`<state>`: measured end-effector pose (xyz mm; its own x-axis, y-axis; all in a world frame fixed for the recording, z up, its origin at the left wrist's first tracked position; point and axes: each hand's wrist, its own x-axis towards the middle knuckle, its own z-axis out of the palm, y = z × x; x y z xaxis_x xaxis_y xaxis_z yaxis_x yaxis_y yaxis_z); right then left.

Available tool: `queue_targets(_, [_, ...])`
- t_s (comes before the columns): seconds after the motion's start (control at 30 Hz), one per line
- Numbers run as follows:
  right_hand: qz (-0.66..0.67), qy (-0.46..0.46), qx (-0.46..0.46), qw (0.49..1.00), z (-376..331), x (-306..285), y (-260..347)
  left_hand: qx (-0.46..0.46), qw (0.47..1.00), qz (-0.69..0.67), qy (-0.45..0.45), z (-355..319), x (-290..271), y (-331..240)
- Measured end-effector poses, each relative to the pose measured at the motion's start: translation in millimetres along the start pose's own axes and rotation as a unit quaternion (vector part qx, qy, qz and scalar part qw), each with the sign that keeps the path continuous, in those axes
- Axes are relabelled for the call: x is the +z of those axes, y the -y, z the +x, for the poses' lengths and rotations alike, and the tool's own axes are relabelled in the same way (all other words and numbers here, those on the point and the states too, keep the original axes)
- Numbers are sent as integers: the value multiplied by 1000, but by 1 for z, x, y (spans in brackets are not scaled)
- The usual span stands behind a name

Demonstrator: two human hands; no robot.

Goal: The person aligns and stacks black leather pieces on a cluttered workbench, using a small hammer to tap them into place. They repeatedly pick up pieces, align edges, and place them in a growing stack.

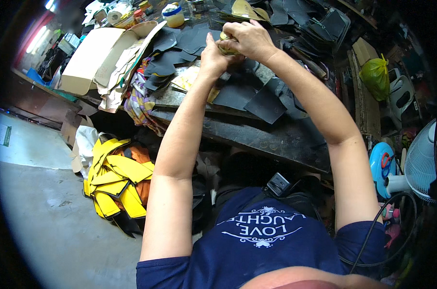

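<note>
Your left hand (212, 57) and right hand (247, 38) meet above the dark, cluttered workbench (271, 137), fingers of both closed around a small rounded yellowish object (226, 46) pinched between them, right hand over its top, left gripping from below.

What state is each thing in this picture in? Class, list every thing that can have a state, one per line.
left hand: raised, gripping the small yellowish object from below
right hand: closed over the small yellowish object
small yellowish object: held between both hands, mostly hidden
cardboard box: open, tipped on its side
dark cut pieces: lying loose on the workbench
yellow pieces: heaped on the floor
green bag: tied shut
</note>
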<state>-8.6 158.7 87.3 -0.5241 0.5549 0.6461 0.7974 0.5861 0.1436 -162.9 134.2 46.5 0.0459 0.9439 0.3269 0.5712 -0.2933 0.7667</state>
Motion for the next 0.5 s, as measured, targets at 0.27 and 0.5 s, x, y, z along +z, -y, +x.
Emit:
queue_targets(0.27, [397, 128, 237, 877, -28, 18, -30, 10, 1000, -8, 4, 3, 4, 4])
queue_targets(0.5, [107, -25, 212, 971, -16, -6, -16, 14, 1000, 25, 2, 13, 12, 19])
